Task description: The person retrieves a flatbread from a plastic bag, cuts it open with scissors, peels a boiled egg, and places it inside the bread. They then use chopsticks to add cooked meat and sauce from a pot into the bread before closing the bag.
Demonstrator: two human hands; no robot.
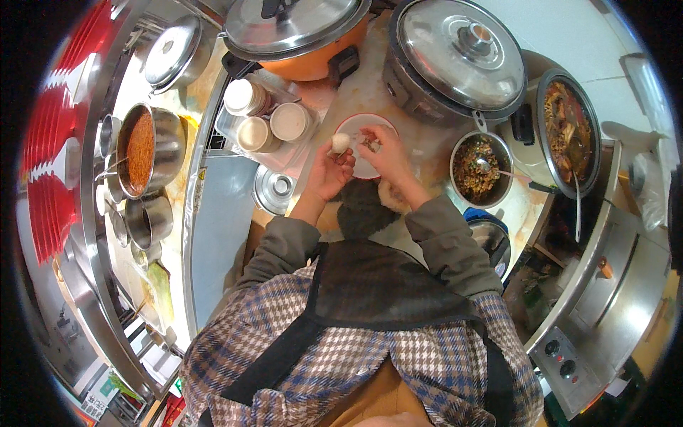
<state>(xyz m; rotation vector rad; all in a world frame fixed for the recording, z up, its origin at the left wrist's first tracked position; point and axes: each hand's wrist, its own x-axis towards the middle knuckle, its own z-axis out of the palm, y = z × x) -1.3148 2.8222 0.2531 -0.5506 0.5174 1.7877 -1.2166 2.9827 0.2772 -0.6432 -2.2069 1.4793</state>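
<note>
A pale, rounded egg rests in the fingers of my left hand, over the left edge of a white bowl with a red rim. My right hand is above the same bowl, a short gap to the right of the egg. Its fingertips pinch small whitish and brown fragments that look like eggshell. Both hands partly cover the bowl, so most of its inside is hidden.
Tubs of pale lids or cups sit in a clear tray at left. Beyond stand an orange lidded pot and a large lidded cooker. To the right are a pot of chopped food with a spoon and a stew pot with a ladle.
</note>
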